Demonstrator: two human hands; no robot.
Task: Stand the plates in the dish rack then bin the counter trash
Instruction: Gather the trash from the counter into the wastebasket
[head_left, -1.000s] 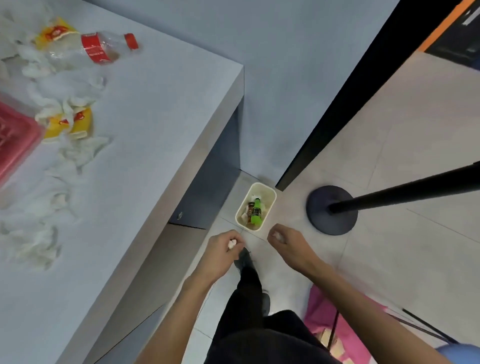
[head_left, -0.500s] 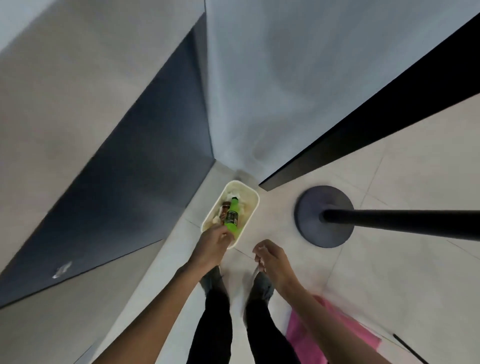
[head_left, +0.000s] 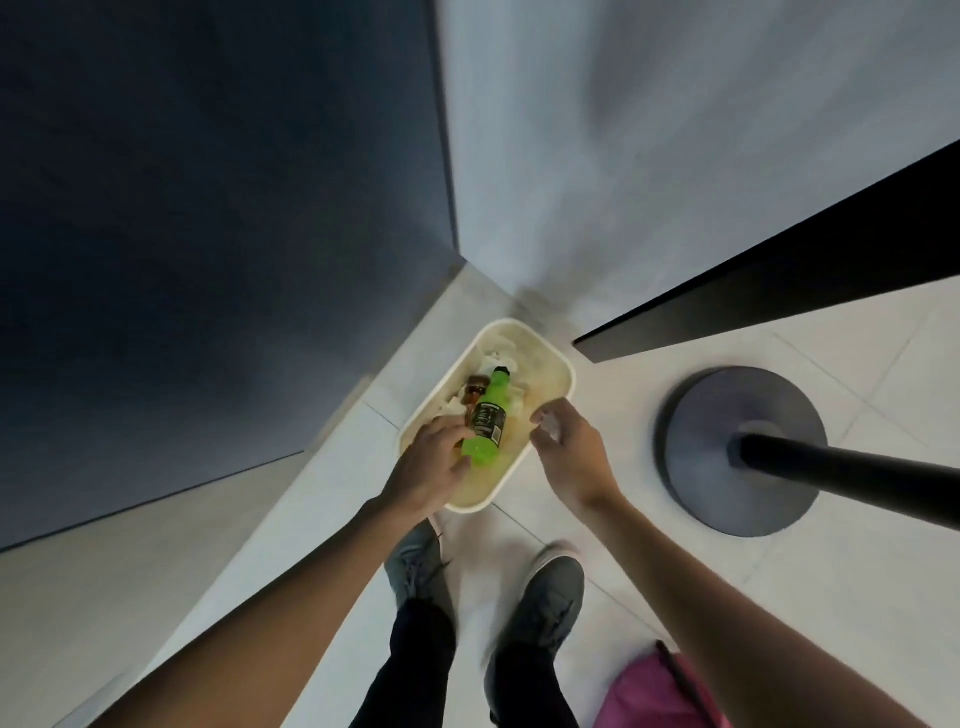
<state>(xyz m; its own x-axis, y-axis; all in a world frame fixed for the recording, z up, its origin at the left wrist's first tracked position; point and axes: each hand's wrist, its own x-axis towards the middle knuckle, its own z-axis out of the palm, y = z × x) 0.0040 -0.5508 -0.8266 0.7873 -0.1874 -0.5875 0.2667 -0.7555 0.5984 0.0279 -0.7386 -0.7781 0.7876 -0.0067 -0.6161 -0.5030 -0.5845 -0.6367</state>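
Pale scrap (head_left: 548, 427) pinched in my right hand (head_left: 569, 447) hangs over the bin (head_left: 563, 364); left hand (head_left: 428, 467) curls beside the green bottle (head_left: 488, 423), grip unclear. Release only when well inside the rim.

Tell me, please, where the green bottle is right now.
Head view, centre: the green bottle lies in the bin on the floor, between the left hand and the right hand, a brown bottle beside it.
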